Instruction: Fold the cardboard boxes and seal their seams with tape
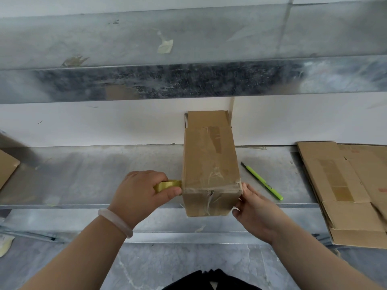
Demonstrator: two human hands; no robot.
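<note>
A folded brown cardboard box (209, 164) lies lengthwise on the metal shelf (104, 174), its near end over the shelf's front edge and its far flaps open. Clear tape covers its top and near face. My left hand (144, 191) grips a yellow tape roll (167, 184) pressed against the box's left near corner. My right hand (253, 208) lies with straight fingers against the box's right near corner.
A green pen-shaped utility knife (262, 181) lies on the shelf right of the box. Flattened cardboard boxes (351, 191) are stacked at the right. Another cardboard piece (7, 166) shows at the left edge. A white wall rises behind the shelf.
</note>
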